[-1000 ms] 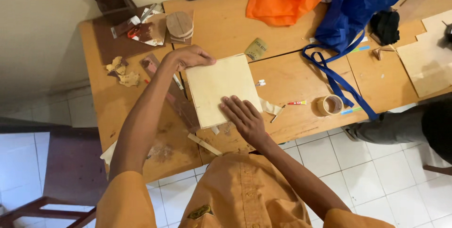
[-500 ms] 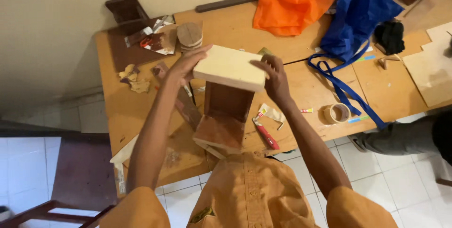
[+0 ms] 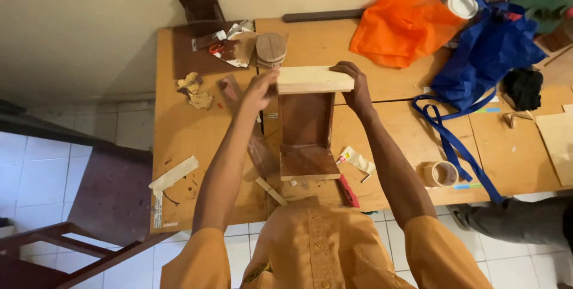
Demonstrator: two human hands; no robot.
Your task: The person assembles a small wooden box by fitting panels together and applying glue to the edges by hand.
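Since earlier frames, pale board [image 3: 314, 79] lifted off bench, tipped up onto far end of dark wooden L-piece [image 3: 306, 140]. Near, lower centre: orange shirt [image 3: 316, 247], red tool [image 3: 348, 192], glue tube [image 3: 356, 159], tape roll [image 3: 442, 174] at lower right. Centre: left hand [image 3: 261, 89] pressed flat to board's left end, right hand [image 3: 356, 86] curled over right end, board clamped between. Far: round wood discs [image 3: 271, 49], orange bag [image 3: 400, 26], blue bag [image 3: 486, 56] on bench [image 3: 185, 128].
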